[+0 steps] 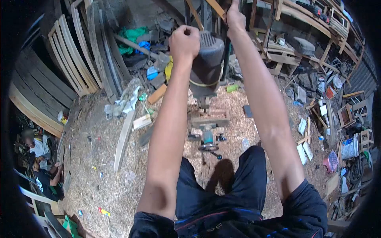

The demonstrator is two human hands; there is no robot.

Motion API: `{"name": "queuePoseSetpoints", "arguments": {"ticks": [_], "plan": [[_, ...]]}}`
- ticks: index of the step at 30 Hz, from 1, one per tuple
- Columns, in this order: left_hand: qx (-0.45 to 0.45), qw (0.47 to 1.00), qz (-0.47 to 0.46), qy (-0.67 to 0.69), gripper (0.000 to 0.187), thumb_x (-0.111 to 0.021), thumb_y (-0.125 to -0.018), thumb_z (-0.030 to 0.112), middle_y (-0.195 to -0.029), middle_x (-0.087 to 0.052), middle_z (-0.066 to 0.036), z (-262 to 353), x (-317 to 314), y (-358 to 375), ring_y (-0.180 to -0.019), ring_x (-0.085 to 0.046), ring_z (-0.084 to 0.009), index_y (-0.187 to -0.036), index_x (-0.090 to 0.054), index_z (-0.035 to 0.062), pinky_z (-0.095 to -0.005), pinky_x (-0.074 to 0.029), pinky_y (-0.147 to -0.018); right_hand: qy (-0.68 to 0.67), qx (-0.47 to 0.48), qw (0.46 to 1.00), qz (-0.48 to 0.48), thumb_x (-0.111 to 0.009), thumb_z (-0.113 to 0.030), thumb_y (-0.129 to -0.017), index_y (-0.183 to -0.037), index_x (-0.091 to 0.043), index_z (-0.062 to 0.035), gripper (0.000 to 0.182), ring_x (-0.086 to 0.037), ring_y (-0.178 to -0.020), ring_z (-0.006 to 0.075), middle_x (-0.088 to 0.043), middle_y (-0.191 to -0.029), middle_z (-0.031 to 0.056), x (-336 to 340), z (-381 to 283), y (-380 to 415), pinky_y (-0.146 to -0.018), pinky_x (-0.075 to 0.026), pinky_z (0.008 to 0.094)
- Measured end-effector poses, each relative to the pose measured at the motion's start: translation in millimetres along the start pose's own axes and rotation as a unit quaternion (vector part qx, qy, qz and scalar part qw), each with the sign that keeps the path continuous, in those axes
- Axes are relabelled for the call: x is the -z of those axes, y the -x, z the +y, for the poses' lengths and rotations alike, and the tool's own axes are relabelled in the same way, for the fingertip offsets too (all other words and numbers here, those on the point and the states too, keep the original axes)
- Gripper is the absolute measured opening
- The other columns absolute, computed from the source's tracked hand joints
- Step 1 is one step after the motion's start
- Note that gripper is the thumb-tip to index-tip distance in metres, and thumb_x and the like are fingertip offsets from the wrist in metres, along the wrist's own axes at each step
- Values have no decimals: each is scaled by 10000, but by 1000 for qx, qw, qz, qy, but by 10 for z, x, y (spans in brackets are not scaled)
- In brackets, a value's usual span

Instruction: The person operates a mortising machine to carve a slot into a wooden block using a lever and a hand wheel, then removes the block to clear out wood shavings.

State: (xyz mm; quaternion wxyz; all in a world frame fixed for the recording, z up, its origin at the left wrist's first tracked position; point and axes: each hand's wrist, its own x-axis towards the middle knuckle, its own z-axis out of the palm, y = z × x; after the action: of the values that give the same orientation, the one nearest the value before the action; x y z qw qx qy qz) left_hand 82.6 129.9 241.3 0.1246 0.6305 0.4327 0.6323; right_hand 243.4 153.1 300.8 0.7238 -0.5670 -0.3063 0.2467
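Note:
My left hand (185, 41) is raised at the left side of the dark machine motor housing (207, 55), its fingers curled in a fist with a dark gap in the curl; whether it holds anything is unclear. Higher up, my right hand (235, 19) is at the top edge, beside the end of a strip of wood (215, 8). Its fingers are partly out of view and bent. Below the housing stands the machine's vise (208, 119), with a round handwheel (208, 147) under it, in front of my knees.
Wood shavings cover the floor (107, 158). Curved planks (71, 55) lean at the left. A long board (125, 139) lies left of the machine. Two people (47, 174) are at the far left. Wooden frames, buckets and scraps (349, 146) crowd the right.

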Motion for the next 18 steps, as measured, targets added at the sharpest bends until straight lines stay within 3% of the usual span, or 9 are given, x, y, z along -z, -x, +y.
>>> {"name": "queuePoseSetpoints", "arguments": {"ticks": [1,4,5,9,12,15,18], "plan": [[10,1000,-2,5,306,-597,-801,277,-865,-701,-233,-2,13,27,-875,-679,-405,-874,-733,13,-428,-525,-821,22,-12,1000,2,-539,-645,-898,-669,-631,-11,681,-521,-613,198,-578,-671,53,76,10,107,-547,-360,364],[20,1000,1,-7,329,-591,-794,296,-866,-698,-245,-47,19,76,-871,-675,-416,-873,-734,10,-436,-523,-824,-65,18,998,-16,-504,-588,-930,-737,-665,-5,635,-542,-622,203,-599,-680,59,229,224,268,-564,-373,355],[25,1000,6,-14,347,-585,-789,312,-864,-695,-255,-60,14,89,-867,-670,-429,-869,-739,12,-443,-521,-827,-101,52,993,-41,-472,-532,-955,-867,-698,-23,564,-535,-614,181,-593,-689,30,267,326,248,-565,-373,336],[37,999,6,-3,348,-571,-785,305,-851,-690,-264,-55,24,147,-862,-666,-438,-859,-739,9,-454,-518,-829,-175,149,973,14,-459,-449,-983,-1020,-665,-81,423,-492,-612,110,-536,-695,-23,221,372,305,-574,-364,274],[41,999,13,-2,348,-563,-782,300,-837,-686,-269,-12,64,182,-856,-663,-442,-838,-738,4,-459,-516,-825,-191,70,977,-70,-454,-440,-988,-1011,-664,-65,430,-479,-606,103,-519,-684,-25,364,291,471,-577,-367,272],[38,999,21,3,348,-554,-782,290,-811,-677,-276,-27,84,218,-835,-663,-440,-816,-727,-10,-462,-516,-809,-257,107,957,-76,-448,-421,-996,-920,-658,-67,419,-457,-567,99,-494,-646,-28,398,379,579,-544,-350,279],[30,999,24,14,346,-550,-785,279,-775,-665,-279,-41,60,216,-792,-662,-438,-800,-712,-26,-461,-514,-775,-251,111,953,-128,-537,-473,-931,-897,-635,19,504,-598,-771,184,-658,-843,119,518,616,354,-693,-470,304]]}}
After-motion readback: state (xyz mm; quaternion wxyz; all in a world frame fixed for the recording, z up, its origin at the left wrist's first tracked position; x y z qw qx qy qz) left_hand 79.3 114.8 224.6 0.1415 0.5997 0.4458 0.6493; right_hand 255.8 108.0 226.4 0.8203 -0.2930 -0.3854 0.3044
